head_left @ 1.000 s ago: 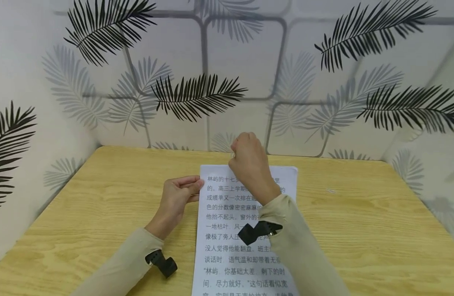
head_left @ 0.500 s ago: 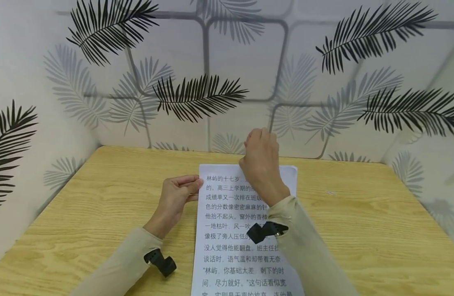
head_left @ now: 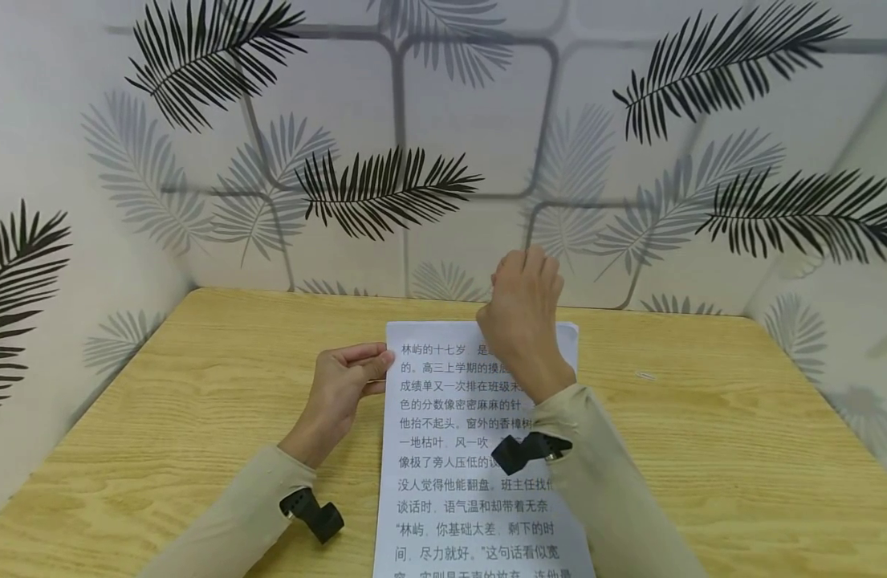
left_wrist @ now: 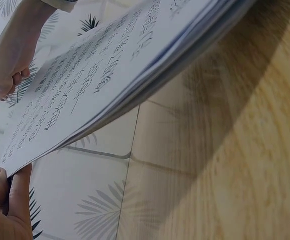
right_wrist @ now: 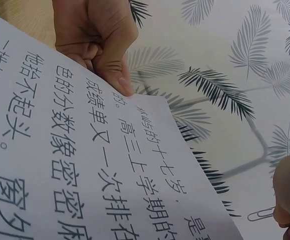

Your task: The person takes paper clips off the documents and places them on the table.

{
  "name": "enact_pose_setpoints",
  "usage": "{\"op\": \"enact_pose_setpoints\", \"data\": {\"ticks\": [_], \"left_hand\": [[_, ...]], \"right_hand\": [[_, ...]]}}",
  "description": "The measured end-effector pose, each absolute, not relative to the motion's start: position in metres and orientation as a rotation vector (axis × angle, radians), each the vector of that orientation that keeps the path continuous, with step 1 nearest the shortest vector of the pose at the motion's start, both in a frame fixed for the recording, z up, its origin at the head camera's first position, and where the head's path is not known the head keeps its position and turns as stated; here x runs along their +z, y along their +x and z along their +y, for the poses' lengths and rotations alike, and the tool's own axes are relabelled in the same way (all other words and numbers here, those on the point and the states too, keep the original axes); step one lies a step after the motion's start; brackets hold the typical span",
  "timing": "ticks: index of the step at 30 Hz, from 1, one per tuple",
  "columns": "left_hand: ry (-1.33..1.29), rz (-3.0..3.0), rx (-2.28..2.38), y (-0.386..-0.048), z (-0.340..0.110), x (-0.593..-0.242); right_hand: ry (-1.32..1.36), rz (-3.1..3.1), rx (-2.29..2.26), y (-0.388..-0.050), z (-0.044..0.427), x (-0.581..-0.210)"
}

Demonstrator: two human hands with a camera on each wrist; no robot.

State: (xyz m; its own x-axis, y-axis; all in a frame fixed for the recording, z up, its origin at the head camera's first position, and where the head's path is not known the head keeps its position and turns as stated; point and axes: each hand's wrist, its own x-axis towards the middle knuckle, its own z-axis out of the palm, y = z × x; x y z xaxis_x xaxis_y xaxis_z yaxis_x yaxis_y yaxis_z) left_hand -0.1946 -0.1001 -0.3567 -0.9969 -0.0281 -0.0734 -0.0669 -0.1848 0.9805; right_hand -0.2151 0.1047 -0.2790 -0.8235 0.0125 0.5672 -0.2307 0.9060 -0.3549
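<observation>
A: What's largest in view?
B: The patterned wall (head_left: 465,112), pale with black and grey fronds. In front of it is the wood-grain worktop (head_left: 233,385).
A: And the paper?
B: A stack of printed sheets (head_left: 443,449), print side up, reaches from the near edge of view towards the wall. The left wrist view shows its far end raised off the worktop, page edges layered together.
A: Whose arms are those?
B: One person's, in pale sleeves (head_left: 233,514), with a black device (head_left: 311,515) strapped at each cuff.
A: What is the left hand (head_left: 342,381) doing?
B: Gripping — fingers and thumb pinch the stack's left edge, near the top corner.
A: And the right hand (head_left: 521,313)?
B: It is above the top edge, its fingers curled and pinching a paper clip (right_wrist: 260,214). The right wrist view shows a gap between clip and paper.
A: Anything smaller?
B: A slim little thing (head_left: 645,376) on the worktop, right of the sheets — too small to name.
</observation>
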Motion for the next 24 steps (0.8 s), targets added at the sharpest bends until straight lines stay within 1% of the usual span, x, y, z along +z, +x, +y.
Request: {"op": "enact_pose_setpoints", "data": {"ticks": [7, 12, 20, 24], "left_hand": [[-0.120, 1.978, 2.394, -0.194, -0.098, -0.357], [-0.109, 1.965, 2.399, -0.195, -0.097, -0.357], [-0.089, 1.999, 2.375, -0.198, -0.096, -0.358], [-0.087, 2.001, 2.376, -0.200, -0.097, -0.357]], "right_hand": [[0.117, -2.482, 0.572, -0.216, 0.120, -0.282], [0.063, -2.470, 0.609, -0.218, 0.142, -0.284], [-0.021, -2.499, 0.631, -0.214, 0.201, -0.292], [-0.032, -2.545, 0.642, -0.208, 0.234, -0.303]]}}
